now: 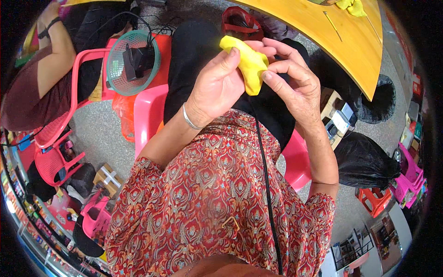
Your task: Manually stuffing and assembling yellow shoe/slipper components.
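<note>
A lump of soft yellow material [249,64] is held in front of me, above my lap, and both hands grip it. My left hand [217,85] wraps it from the left, with the thumb pressed along its upper side. My right hand [290,76] pinches its right end between thumb and fingers. A thin silver bangle [189,121] sits on my left wrist. I wear a red patterned blouse and black trousers, and I sit on a pink plastic chair [147,115].
A wooden tabletop [341,41] curves across the top right with yellow pieces [351,6] on it. A small fan in a teal grille [131,62] stands on a red stool at the left. Another person [41,83] sits far left. Black bags [364,161] lie at the right.
</note>
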Action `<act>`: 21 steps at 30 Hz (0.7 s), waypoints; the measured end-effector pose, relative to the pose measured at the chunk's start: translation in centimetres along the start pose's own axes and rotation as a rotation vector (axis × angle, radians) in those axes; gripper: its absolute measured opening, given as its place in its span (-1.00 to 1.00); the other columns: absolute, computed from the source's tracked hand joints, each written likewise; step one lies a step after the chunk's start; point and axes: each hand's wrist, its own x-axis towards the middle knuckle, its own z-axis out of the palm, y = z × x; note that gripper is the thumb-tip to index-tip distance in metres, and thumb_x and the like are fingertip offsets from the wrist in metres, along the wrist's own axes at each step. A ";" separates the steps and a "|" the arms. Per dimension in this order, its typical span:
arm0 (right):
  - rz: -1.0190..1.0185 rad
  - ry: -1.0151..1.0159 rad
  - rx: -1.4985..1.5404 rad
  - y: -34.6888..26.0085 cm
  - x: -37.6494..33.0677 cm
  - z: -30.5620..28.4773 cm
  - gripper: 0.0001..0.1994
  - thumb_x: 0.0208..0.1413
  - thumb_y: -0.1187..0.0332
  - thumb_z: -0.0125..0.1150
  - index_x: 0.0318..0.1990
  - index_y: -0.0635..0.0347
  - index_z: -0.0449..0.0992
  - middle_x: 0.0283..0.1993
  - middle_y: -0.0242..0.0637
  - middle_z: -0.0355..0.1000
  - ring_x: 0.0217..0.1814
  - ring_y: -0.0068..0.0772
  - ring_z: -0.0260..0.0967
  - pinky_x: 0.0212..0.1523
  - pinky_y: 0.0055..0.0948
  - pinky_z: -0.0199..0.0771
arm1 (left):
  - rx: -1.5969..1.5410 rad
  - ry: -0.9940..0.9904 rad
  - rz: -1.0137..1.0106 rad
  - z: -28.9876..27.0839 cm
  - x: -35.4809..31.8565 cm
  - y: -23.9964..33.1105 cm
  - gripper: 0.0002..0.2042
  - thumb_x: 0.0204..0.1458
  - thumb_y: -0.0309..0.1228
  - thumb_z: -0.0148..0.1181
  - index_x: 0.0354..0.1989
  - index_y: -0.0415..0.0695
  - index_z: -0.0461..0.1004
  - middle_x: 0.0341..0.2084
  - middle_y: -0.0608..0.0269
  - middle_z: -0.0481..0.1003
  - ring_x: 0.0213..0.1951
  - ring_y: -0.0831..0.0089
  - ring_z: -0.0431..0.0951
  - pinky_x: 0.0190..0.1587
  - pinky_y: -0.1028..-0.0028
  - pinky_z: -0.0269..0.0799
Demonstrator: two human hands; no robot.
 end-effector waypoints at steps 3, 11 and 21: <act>0.045 0.049 -0.054 -0.4 0.0 0.0 -0.92 -0.03 0.44 0.33 -0.36 0.20 0.58 0.09 -0.17 0.39 0.08 -0.38 0.36 0.09 -0.42 0.32 | -0.010 0.079 0.053 0.1 0.0 -0.2 -0.51 0.23 -0.13 -0.09 0.19 -0.26 0.21 0.16 0.02 0.29 0.22 0.25 0.25 0.29 0.23 0.08; 0.173 0.096 0.076 -1.4 -0.2 0.7 -0.68 -0.05 0.42 0.37 -0.12 0.27 0.49 -0.19 -0.27 0.50 -0.15 -0.52 0.44 -0.08 -0.53 0.44 | -0.005 0.133 0.075 0.9 -0.5 -0.7 -0.51 0.21 -0.18 -0.01 0.20 -0.26 0.21 0.20 0.08 0.23 0.23 0.28 0.23 0.29 0.26 0.07; 0.200 0.124 0.147 -0.7 0.6 1.2 -0.71 0.04 0.54 0.25 -0.05 0.35 0.44 -0.19 -0.28 0.52 -0.17 -0.61 0.44 -0.11 -0.58 0.45 | 0.167 0.256 0.082 0.5 -0.3 0.2 -0.71 0.15 -0.45 0.10 0.04 -0.22 0.39 -0.04 0.18 0.45 0.02 0.40 0.43 0.10 0.32 0.34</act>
